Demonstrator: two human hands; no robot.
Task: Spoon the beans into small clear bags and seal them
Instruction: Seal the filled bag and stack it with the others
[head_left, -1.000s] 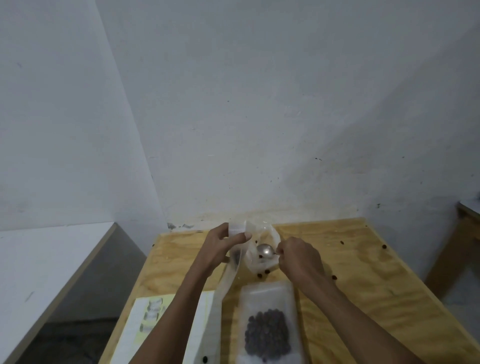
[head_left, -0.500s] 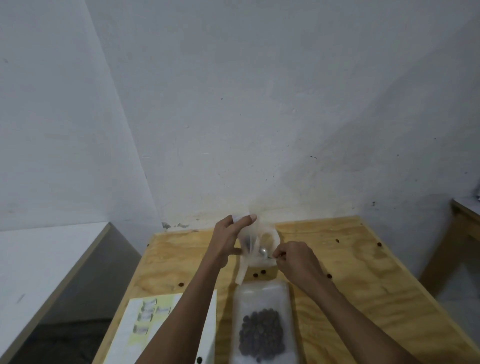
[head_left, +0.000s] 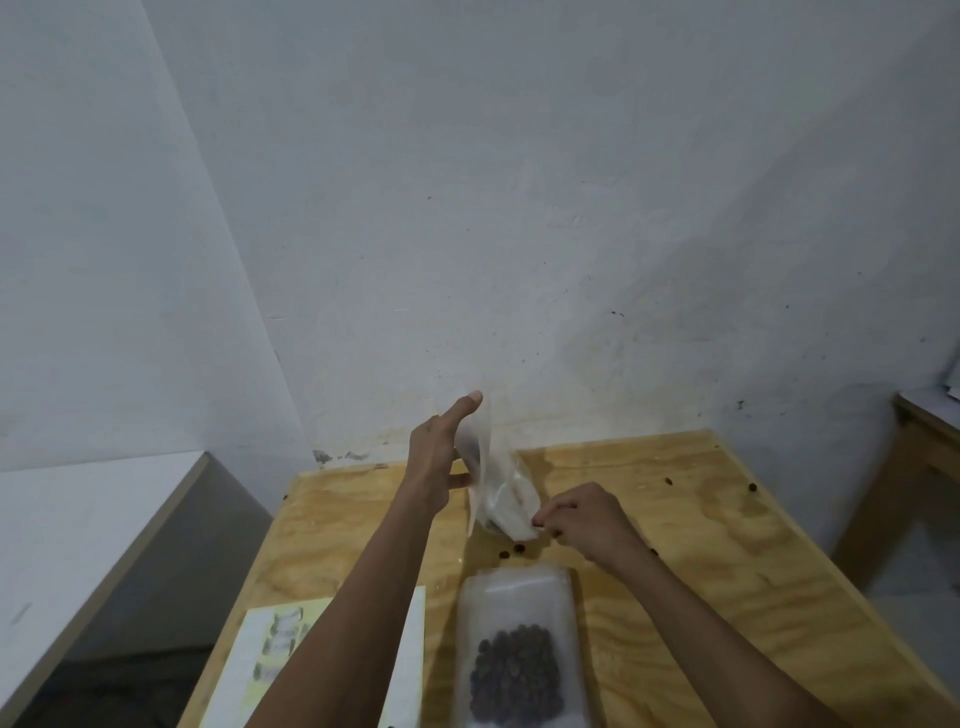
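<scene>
While the left hand (head_left: 439, 457) lifted the small clear bag (head_left: 498, 488) higher above the plywood table (head_left: 727, 545), the spoon vanished from view; right hand (head_left: 584, 519) pinched its lower corner. Filling apparently finished, sealing next.

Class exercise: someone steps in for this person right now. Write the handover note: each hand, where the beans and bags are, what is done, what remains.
Left hand: holds the small clear bag up off the table, thumb raised along its top edge.
Right hand: fingers curled at the bag's lower right corner; a spoon cannot be made out there.
Supply: big clear bag of beans lies flat at the near edge. Loose beans lie scattered under the small bag. A printed sheet lies to the left.
Done: a few dark beans seem to be in the small bag.
Left: fill further if needed, seal it, gather spilled beans, do further bags.
</scene>
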